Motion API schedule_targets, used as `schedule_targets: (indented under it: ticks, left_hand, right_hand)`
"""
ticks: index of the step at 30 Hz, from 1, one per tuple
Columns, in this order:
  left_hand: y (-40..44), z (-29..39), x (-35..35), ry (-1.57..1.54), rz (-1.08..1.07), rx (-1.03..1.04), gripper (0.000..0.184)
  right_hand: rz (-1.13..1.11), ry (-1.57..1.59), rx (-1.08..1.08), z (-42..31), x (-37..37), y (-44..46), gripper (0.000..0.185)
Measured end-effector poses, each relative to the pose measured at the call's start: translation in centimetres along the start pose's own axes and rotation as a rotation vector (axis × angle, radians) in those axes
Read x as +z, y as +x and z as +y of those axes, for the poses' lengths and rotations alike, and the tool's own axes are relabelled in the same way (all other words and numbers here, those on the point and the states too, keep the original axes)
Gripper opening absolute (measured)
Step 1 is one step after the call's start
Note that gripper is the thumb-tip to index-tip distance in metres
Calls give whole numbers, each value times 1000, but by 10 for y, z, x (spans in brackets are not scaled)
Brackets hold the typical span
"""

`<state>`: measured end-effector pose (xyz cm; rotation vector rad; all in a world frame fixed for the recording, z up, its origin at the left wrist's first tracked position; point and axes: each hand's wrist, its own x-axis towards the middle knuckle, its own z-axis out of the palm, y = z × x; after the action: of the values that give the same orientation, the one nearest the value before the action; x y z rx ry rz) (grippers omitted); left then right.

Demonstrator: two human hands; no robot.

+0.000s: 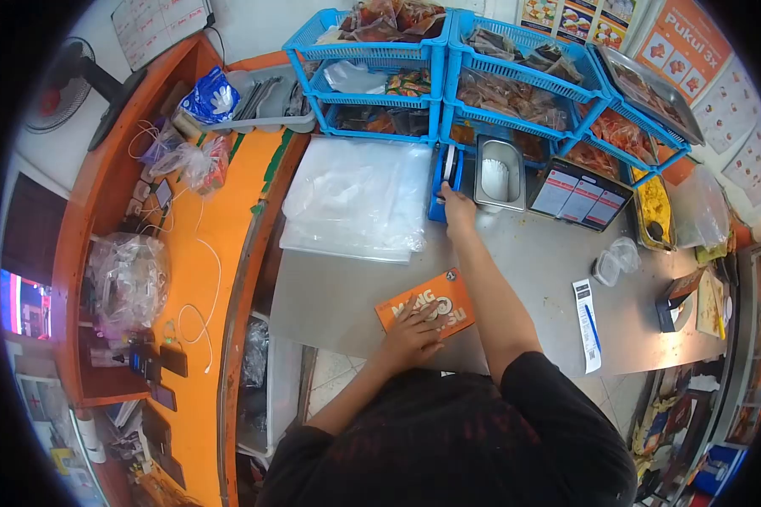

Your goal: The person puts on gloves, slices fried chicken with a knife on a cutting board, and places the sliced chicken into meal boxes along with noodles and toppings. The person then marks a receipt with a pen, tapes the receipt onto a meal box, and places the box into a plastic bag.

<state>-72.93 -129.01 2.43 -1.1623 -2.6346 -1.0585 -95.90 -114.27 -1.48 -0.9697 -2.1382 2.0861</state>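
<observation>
On the grey metal table (pixel 330 291), an orange printed box (pixel 459 318) lies near the front edge. My left hand (pixel 413 335) rests on top of it with the fingers spread. Farther back, my right hand (pixel 457 211) reaches to the front end of a blue tape dispenser (pixel 437 209) that holds a white roll. Its fingers are bent against the dispenser; whether they hold the tape end is too small to tell. Left of the dispenser lies a stack of clear plastic bags (pixel 355 198). A metal container (pixel 500 173) with white contents stands to its right.
Blue stacked baskets (pixel 372 49) with packed food line the back. A tablet (pixel 581 194) leans at the back right, with small plastic cups (pixel 615 260) and a paper slip (pixel 585 325) bearing a blue pen nearer. An orange counter (pixel 196 338) runs along the left.
</observation>
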Motion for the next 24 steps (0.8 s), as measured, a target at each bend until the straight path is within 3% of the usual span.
schedule_targets:
  ticks: [1, 3, 4, 6, 7, 9, 10, 12, 16, 18, 20, 22, 24]
  left_hand:
    - [0, 1, 0, -10, 3, -1, 14]
    - [0, -3, -1, -16, 5, 7, 15]
    - [-1, -6, 4, -26, 17, -1, 14]
    - [-2, -2, 6, -55, 21, -16, 14]
    - [0, 1, 3, -54, 10, -22, 14]
    - [4, -2, -1, -47, 3, -23, 14]
    - [3, -3, 0, -54, 14, -10, 14]
    - [3, -3, 6, -86, 15, -1, 13]
    - [18, -16, 21, 1, 75, 92, 11]
    - [33, -2, 10, -22, 44, 48, 9]
    - [39, 1, 8, -15, 40, 19, 8]
    - [37, 1, 11, -7, 51, 6, 14]
    - [40, 6, 6, -67, 70, -45, 15]
  right_hand:
    - [6, -1, 4, 3, -4, -2, 35]
    - [-180, 397, 32, -20, -13, -37, 20]
    - [-177, 394, 25, -10, -9, -39, 20]
    - [164, -44, -485, 20, -5, -43, 27]
    - [169, -50, -475, 27, -9, -44, 27]
    - [270, -424, -605, 16, -14, -50, 23]
    - [272, -424, -604, 12, -14, -49, 23]
    - [261, -628, -774, 8, -24, -44, 26]
    - [2, -804, -575, -8, -77, -81, 23]
    - [-92, -262, -710, -13, -111, -105, 19]
    - [-214, -301, -567, 17, -156, -132, 15]
    - [-351, -41, -295, 50, -171, -167, 15]
    - [-378, -40, -174, 53, -162, -198, 46]
